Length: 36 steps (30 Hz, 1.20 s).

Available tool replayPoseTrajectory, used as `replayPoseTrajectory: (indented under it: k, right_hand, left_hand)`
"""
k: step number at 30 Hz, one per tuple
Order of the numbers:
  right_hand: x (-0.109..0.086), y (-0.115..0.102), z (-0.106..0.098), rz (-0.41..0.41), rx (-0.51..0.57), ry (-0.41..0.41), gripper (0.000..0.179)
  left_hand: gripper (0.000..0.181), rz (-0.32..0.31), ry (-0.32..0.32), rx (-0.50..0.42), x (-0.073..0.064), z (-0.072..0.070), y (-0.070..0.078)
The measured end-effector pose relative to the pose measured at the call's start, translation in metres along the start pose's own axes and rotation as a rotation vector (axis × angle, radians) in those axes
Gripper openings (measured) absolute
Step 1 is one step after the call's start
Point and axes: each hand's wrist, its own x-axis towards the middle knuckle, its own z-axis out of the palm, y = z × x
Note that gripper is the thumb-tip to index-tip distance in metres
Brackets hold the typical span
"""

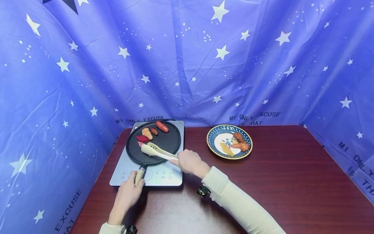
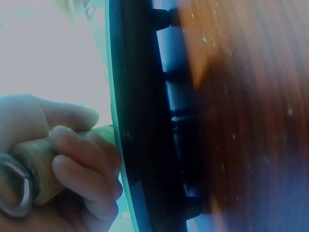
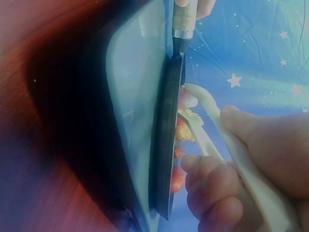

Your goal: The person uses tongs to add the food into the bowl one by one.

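My left hand (image 1: 128, 195) grips the wooden handle (image 1: 139, 177) of a flat black pan (image 1: 134, 152); the left wrist view shows the fingers curled around that handle (image 2: 41, 164). In my right hand (image 1: 191, 162) is a pair of cream tongs (image 1: 150, 150), held low over the pan. A pinkish piece of food (image 3: 187, 99) shows at the tong tips, partly hidden by them. Along the pan's left and far side lie a dark red piece (image 1: 142, 139), a golden fried piece (image 1: 147, 133), a small brown piece (image 1: 154, 131) and a red sausage (image 1: 162, 126).
Under the pan is a silver induction cooktop (image 1: 117, 177) on a dark red wooden table (image 1: 274, 182). To the right stands a blue-patterned plate (image 1: 211, 146) with brown fried meat pieces (image 1: 241, 144) and a yellow slice (image 1: 226, 149). Blue star-printed curtains (image 1: 198, 65) surround the table.
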Motion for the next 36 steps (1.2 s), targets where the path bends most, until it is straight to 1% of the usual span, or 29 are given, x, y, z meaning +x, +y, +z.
replayPoseTrajectory:
  k: [6, 13, 19, 28, 31, 36]
  right_hand:
    - [0.004, -0.002, 0.002, 0.018, -0.013, -0.01, 0.048]
    - [0.008, -0.007, 0.0, 0.023, -0.014, -0.028, 0.048]
    - [0.012, -0.009, -0.001, 0.031, -0.019, -0.046, 0.048]
    - [0.015, -0.012, 0.0, 0.036, 0.011, -0.061, 0.048]
    - [0.015, -0.013, 0.0, 0.03, 0.009, -0.059, 0.048]
    - [0.017, -0.014, -0.002, 0.013, 0.013, -0.051, 0.047]
  left_hand:
    - [0.042, 0.003, -0.008, 0.009, 0.0, 0.0, 0.0]
    - [0.043, -0.003, -0.014, 0.009, 0.0, 0.001, 0.001]
    - [0.042, -0.01, -0.001, 0.013, 0.002, 0.002, 0.0]
    - [0.04, -0.007, -0.003, 0.01, 0.001, 0.001, 0.0]
    - [0.04, -0.001, -0.003, 0.009, 0.001, 0.001, 0.0]
    - [0.04, -0.01, 0.001, 0.011, 0.001, 0.0, 0.001]
